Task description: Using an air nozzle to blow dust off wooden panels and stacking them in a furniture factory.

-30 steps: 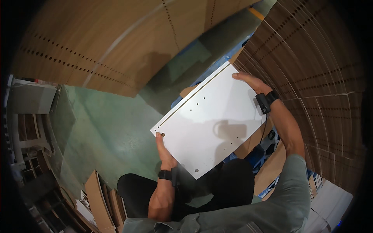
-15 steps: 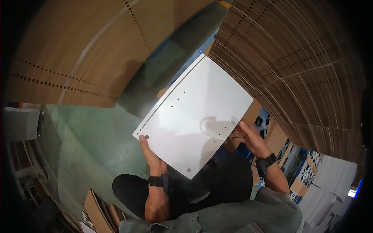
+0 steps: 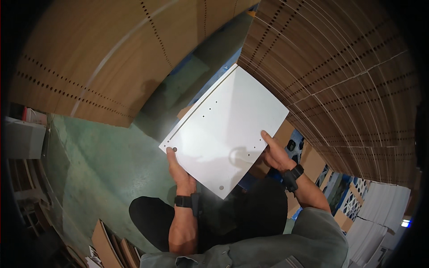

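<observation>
A white rectangular panel [image 3: 228,125] lies slantwise before me, with a long groove beside its upper left edge, several small drilled holes and two larger round ones. My left hand [image 3: 179,170] grips its left corner, thumb on the face close to a large hole and fingers hidden beneath. On the opposite edge, my right hand [image 3: 276,154] holds the panel, its thumb resting on top near a row of small holes. The right fingers are curled under the edge and partly hidden. The panel's far corner reaches up to the stacked boards on the right.
A tall stack of brown perforated boards [image 3: 330,80] rises on the right. Another large brown perforated face [image 3: 98,58] stands at the upper left. White stacked sheets [image 3: 380,210] are at the lower right, brown board pieces [image 3: 109,245] at the lower left. Green floor [image 3: 107,161] shows between.
My left hand and the panel's near end have shifted slightly up and right. My right hand has moved left and up, its thumb now lying further onto the panel's face.
</observation>
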A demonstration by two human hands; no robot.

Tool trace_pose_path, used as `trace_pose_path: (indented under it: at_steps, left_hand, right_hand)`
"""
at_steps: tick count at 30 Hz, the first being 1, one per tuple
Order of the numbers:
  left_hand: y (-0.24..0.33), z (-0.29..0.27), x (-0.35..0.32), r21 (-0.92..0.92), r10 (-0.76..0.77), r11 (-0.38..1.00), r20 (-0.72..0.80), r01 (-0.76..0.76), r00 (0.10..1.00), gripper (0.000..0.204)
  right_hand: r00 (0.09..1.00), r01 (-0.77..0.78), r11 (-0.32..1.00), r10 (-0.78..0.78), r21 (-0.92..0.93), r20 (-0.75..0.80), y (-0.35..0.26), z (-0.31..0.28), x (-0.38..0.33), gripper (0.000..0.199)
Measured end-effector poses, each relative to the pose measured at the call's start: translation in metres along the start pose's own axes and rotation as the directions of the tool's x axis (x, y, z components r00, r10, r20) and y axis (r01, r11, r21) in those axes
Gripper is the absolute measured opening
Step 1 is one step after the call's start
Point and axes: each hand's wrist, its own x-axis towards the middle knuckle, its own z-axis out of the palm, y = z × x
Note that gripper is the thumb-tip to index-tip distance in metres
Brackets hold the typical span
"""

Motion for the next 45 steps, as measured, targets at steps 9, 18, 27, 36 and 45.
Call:
trace_pose_path:
  at_steps: [9, 18, 27, 36, 45]
  left_hand:
    - [-0.010, 0.011, 0.011, 0.042, -0.001, 0.999, -0.010, 0.002, 1.000, 0.062]
    - [-0.013, 0.015, 0.016, 0.043, 0.017, 0.999, 0.014, -0.018, 1.000, 0.065]
    - [-0.018, 0.022, 0.015, 0.049, 0.017, 0.999, -0.001, -0.017, 1.000, 0.065]
    - [0.022, 0.003, 0.033, 0.315, 0.271, 0.910, 0.045, -0.271, 0.962, 0.057]
    - [0.107, 0.045, 0.067, 0.857, 0.354, 0.227, 0.369, -0.462, 0.859, 0.082]
  right_hand:
    - [0.998, 0.050, 0.999, -0.049, 0.014, -0.046, -0.014, -0.004, 0.001, 0.064]
    - [0.997, 0.009, 0.999, -0.012, -0.045, -0.070, -0.017, -0.011, 0.007, 0.069]
    - [1.000, 0.020, 0.998, -0.021, -0.058, -0.015, -0.022, -0.024, 0.016, 0.066]
    - [0.997, 0.006, 1.000, -0.005, 0.021, -0.071, -0.024, -0.018, 0.010, 0.064]
    - [0.991, 0.012, 0.993, 0.003, 0.113, -0.131, -0.020, -0.035, 0.018, 0.061]
